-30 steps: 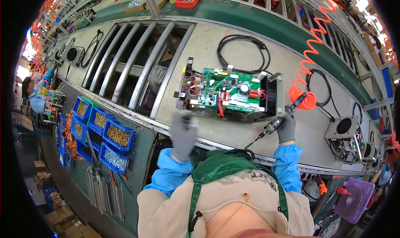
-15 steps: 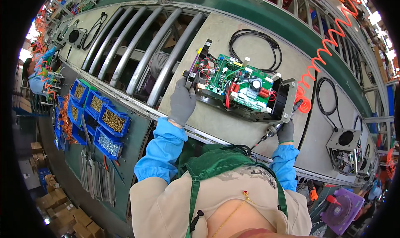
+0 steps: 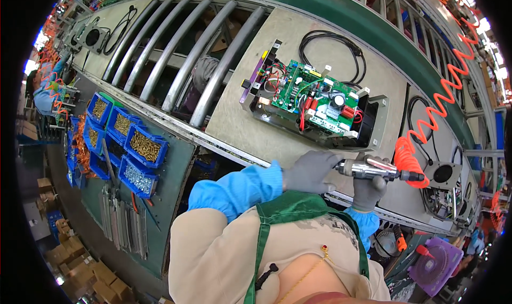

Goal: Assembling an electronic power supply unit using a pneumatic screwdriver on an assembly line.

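Observation:
My right hand (image 3: 369,191), in a grey glove, is wrapped round a silver air screwdriver (image 3: 373,168) held level in front of me. Its rear end meets a coiled orange air hose (image 3: 409,157). My left hand (image 3: 311,172), also gloved, is closed at the screwdriver's front end; the bit is hidden there. Just beyond both hands lies an open electronic unit: a green circuit board (image 3: 317,99) with wires and capacitors, a black fan (image 3: 367,124) at its right end and a purple-edged end panel (image 3: 258,76) at its left.
Several blue bins (image 3: 145,147) of screws stand to the left, beside a stack of metal strips (image 3: 124,221). Metal rollers (image 3: 217,69) run left of the work board (image 3: 234,120). A black cable (image 3: 320,35) coils behind the unit. Another fan unit (image 3: 444,173) sits at right.
My left hand has left the unit's end panel and come right to the screwdriver's front end. My right hand has raised the screwdriver and turned it level, its front now pointing left.

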`<action>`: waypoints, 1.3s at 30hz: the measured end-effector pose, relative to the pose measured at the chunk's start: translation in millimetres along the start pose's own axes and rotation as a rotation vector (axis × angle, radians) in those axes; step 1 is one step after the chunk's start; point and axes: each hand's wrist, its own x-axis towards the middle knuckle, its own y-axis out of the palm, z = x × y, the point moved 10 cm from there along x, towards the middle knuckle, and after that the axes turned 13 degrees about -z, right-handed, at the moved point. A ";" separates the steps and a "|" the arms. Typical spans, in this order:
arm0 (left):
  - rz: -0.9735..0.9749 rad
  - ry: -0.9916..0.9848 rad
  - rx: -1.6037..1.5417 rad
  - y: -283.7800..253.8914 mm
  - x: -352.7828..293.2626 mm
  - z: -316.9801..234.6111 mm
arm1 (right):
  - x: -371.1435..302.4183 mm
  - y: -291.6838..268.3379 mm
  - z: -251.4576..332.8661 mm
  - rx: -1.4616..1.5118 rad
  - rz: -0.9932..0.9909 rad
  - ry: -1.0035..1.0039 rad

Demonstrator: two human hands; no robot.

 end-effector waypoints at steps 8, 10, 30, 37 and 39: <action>0.421 -0.375 0.025 7.8 -16.3 15.5 | -75.9 -31.3 -22.7 -1.479 0.195 0.424; 0.463 -0.180 0.208 2.6 -9.7 9.1 | -90.5 9.7 -5.2 -1.411 0.393 0.389; -0.817 -0.923 1.561 -446.9 -271.6 75.6 | -99.2 16.7 -136.4 -0.644 0.370 1.200; -0.348 -1.083 1.603 -463.9 -274.4 121.8 | -105.8 41.2 -165.3 -0.447 0.301 1.210; -0.335 -1.041 1.651 -461.6 -275.7 122.5 | -108.4 37.4 -175.2 -0.441 0.304 1.186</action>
